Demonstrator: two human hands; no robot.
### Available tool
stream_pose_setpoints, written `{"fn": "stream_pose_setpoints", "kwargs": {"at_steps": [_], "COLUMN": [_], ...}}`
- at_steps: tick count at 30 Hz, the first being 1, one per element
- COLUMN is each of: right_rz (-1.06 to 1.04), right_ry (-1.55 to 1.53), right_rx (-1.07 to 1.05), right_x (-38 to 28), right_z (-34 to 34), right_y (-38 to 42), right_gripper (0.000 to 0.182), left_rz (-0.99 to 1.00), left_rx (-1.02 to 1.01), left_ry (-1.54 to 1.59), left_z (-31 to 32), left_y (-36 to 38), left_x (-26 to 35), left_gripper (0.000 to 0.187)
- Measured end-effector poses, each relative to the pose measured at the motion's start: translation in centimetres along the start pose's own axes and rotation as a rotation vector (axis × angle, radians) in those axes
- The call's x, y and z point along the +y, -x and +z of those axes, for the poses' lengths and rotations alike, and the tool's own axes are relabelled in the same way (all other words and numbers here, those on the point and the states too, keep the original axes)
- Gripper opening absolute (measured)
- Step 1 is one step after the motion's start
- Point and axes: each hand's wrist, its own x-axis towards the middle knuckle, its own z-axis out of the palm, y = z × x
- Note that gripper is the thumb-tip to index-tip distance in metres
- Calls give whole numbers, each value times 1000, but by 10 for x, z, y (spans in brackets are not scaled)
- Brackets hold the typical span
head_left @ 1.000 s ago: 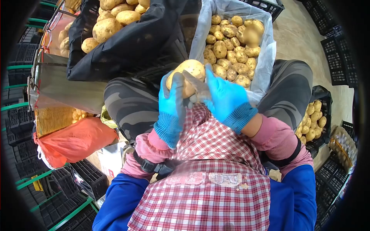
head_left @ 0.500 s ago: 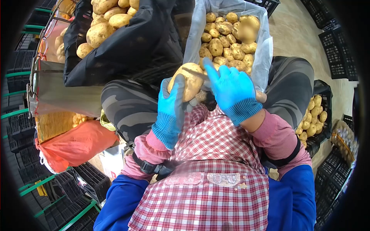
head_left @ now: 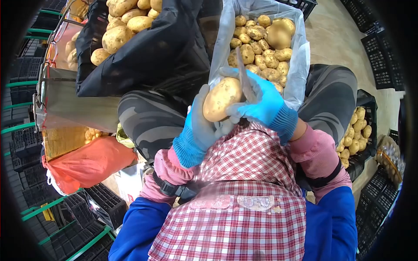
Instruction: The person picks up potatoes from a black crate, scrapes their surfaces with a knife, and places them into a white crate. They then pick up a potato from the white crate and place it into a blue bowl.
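Note:
A large yellow potato (head_left: 221,98) sits in my left hand (head_left: 201,126), which wears a blue and grey glove and grips it from below. My right hand (head_left: 264,104), in a blue glove, holds a knife (head_left: 245,78) with its blade pointing up along the potato's right side. Both hands are raised over my lap, above a red checked apron (head_left: 244,174). Behind them stands a clear plastic bag (head_left: 300,65) holding several small potatoes (head_left: 261,39).
A black bag (head_left: 165,48) of bigger potatoes stands at upper left. An orange net sack (head_left: 87,163) lies at left beside black crates (head_left: 87,217). Another black crate of potatoes (head_left: 355,130) sits at right. More crates (head_left: 383,65) stand on the floor at far right.
My left hand turned the potato and lowered it slightly. My right hand closed from spread fingers and swung the knife blade upright against the potato's right side.

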Motion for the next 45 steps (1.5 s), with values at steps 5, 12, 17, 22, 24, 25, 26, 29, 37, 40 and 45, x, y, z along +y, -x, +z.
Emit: {"fn": "stream_pose_setpoints", "kwargs": {"at_steps": [5,12,17,22,24,25,26,29,37,40,45], "right_rz": [204,-484,-424,-428,-401,-341,-288,-210,138,242,268], "right_ry": [182,862,812,813,764,695,622,474,-31,-117,-172], "right_rx": [122,8,-3,-21,-22,-35,-48,-69,41,55,81], "right_x": [0,25,29,26,26,25,22,16,-6,-28,-23], "right_z": [-2,-40,-41,-39,-39,-38,-36,-33,-16,-12,-15], "right_y": [4,9,9,7,8,9,10,10,4,5,7], "right_gripper": [47,34,41,43,42,42,40,35,42,44,38], "left_rz": [-3,-54,-83,28,213,280,348,452,63,223,207], "left_rx": [-35,-178,-170,-190,-254,-277,-297,-269,-155,-144,-115], "left_ry": [-155,138,345,387,223,171,121,-15,323,85,108], "left_z": [19,21,23,21,16,16,16,16,22,16,19], "left_y": [12,12,9,5,5,6,7,8,10,9,11], "left_x": [16,15,14,13,8,8,8,10,29,17,13], "left_gripper": [50,59,60,59,64,67,70,73,80,71,71]}}
